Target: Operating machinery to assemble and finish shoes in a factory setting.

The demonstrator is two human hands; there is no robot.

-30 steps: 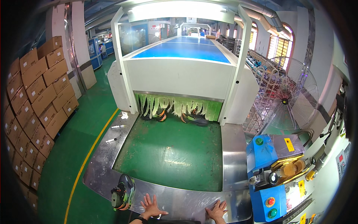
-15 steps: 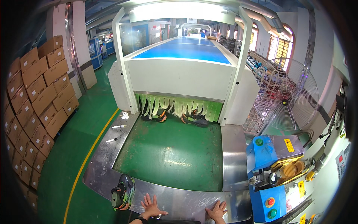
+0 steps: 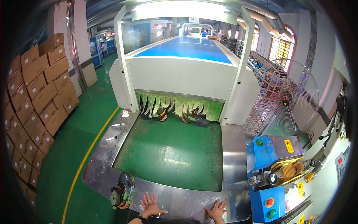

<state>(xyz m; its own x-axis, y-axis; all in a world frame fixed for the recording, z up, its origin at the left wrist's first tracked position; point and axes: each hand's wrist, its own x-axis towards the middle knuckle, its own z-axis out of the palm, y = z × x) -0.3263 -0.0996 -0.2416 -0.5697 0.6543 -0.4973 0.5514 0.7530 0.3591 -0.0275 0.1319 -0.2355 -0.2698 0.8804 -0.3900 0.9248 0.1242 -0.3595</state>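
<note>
My left hand lies with fingers spread on the metal ledge at the near end of a conveyor machine. Farther right on that ledge, my right hand rests with its fingers apart. Neither holds anything. Just left of my left hand stands a black shoe with green and orange trim. Across the green belt, two more dark shoes, a left one and a right one, sit at the fringed green curtain, partly hidden by its strips.
Two syringes and a white scrap lie on the left metal edge. A blue machine with buttons stands close at right, below a large caged fan. Stacked cartons fill the left side beyond a yellow floor line.
</note>
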